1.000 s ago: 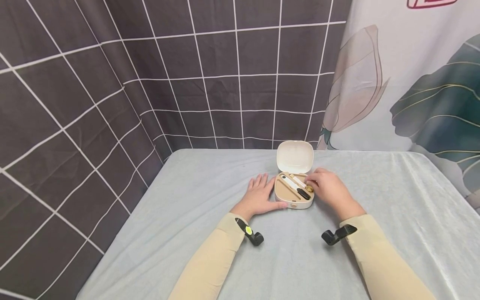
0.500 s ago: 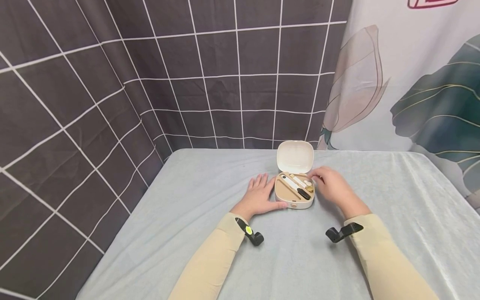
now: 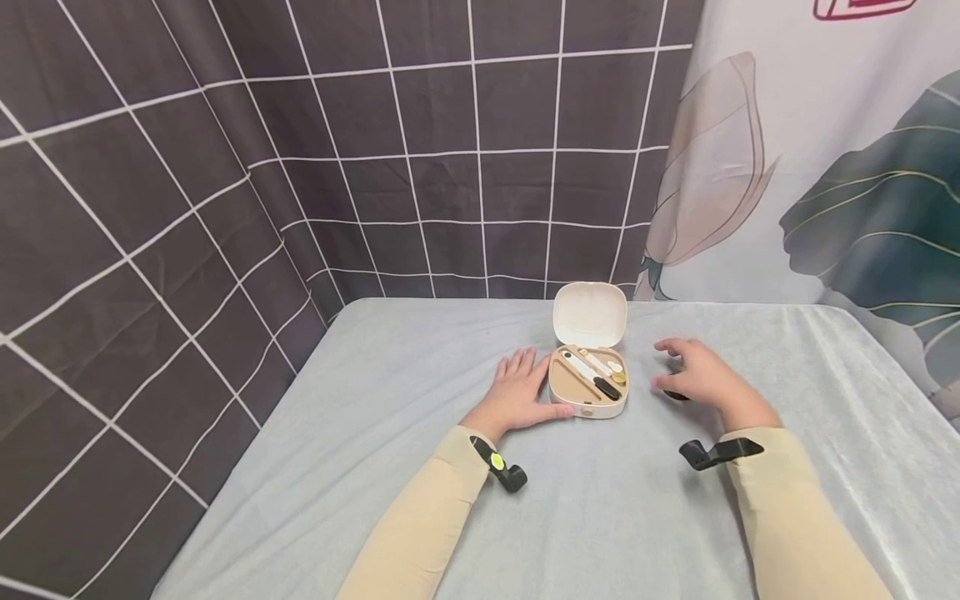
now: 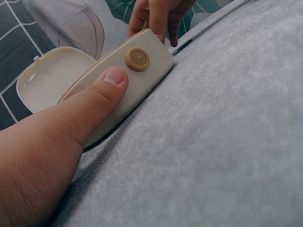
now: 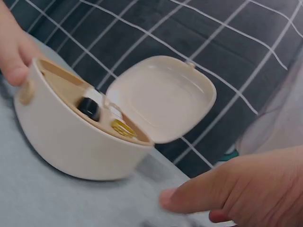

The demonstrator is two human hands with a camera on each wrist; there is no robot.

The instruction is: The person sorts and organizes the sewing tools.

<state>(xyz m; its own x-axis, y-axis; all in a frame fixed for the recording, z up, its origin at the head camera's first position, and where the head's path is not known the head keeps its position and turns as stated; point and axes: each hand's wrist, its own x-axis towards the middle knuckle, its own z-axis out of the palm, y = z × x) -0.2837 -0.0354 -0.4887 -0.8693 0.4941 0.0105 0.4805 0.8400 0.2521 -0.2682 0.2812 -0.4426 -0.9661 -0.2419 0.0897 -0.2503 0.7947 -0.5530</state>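
A small cream case stands with its lid raised. In its beige insert lie a white, slim tool with a black end, a smaller white piece and a gold item, the last too small to identify. My left hand rests flat against the case's left side, fingers spread. Its thumb presses the front wall beside a round tan button. To the right of the case, my right hand hovers with thumb and index finger apart. A dark flat object shows partly beneath it.
The case stands toward the back of a table covered in pale grey cloth. Behind the table hangs a dark curtain with a white grid. A leaf-patterned curtain hangs at the right. Each wrist carries a black camera mount.
My right hand has left the case's right edge and moved to the right, apart from it. The dark object has come into sight under that hand. My left hand and the case have stayed put.
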